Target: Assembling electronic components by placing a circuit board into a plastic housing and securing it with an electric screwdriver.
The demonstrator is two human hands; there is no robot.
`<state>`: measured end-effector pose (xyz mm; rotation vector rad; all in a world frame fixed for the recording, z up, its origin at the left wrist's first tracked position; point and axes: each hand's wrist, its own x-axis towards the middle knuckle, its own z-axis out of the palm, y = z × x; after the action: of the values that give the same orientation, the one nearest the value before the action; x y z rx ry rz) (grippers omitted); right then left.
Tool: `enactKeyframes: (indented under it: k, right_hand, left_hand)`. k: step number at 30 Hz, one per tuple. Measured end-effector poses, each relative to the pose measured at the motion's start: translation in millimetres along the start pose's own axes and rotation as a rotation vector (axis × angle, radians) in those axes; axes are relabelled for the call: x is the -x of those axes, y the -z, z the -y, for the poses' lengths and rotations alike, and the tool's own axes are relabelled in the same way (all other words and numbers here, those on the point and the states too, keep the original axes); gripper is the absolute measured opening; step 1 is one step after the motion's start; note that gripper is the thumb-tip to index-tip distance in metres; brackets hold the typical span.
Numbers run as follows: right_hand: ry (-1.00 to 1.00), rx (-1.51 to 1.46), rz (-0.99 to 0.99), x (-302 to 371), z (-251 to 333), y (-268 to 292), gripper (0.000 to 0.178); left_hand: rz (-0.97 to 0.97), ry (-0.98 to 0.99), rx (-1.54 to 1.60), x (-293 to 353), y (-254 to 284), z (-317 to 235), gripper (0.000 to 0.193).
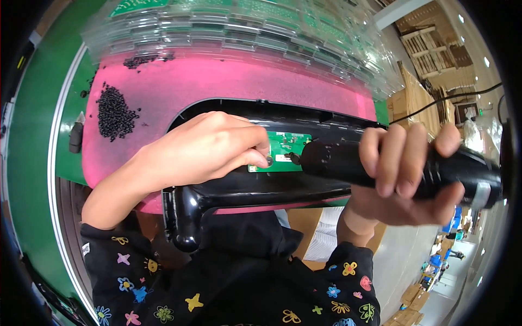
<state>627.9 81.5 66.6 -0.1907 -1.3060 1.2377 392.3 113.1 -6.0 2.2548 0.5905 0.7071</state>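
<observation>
Green circuit board (291, 142) lies inside a black plastic housing (261, 193)

Taking the board as the dial's centre, the left hand (212, 144) is at nine o'clock, its thumb and forefinger drawn narrow over the board's near-left part. A small round piece (269, 161) shows at the fingertips; whether it is pinched or only touched, I cannot tell. The right hand (405, 179), at three o'clock, has its grip wrapped around a black electric screwdriver (337, 163), whose nose points toward nine and overlaps the board's right end in view. The board thus sits between both hands, just beyond the screwdriver's tip.

The housing surrounds the board, its rounded tubular end (187, 225) reaching toward eight o'clock. Beneath is a pink mat (244, 76), with a heap of small black screws (115, 113) between nine and ten and a smaller scatter (144, 61) at ten. Stacked clear plastic trays (234, 27) span eleven to one. A black cord (440, 100) runs between two and three.
</observation>
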Motion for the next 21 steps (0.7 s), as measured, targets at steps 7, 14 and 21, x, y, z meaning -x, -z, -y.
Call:
enactKeyframes:
  k: [7, 14, 21]
  right_hand:
    - [0.104, -0.09, 0.121, -12, -7, -22, 0.044]
    - [0.065, -0.037, 0.149, -19, -6, -20, 0.046]
    - [0.013, 0.0, 0.259, -25, -27, -1, 0.048]
  left_hand:
    - [-0.158, -0.155, 0.062, -4, 0, -3, 0.02]
    - [-0.225, -0.133, 0.043, -6, -1, -4, 0.02]
    - [-0.432, -0.202, -0.137, -2, 2, 2, 0.019]
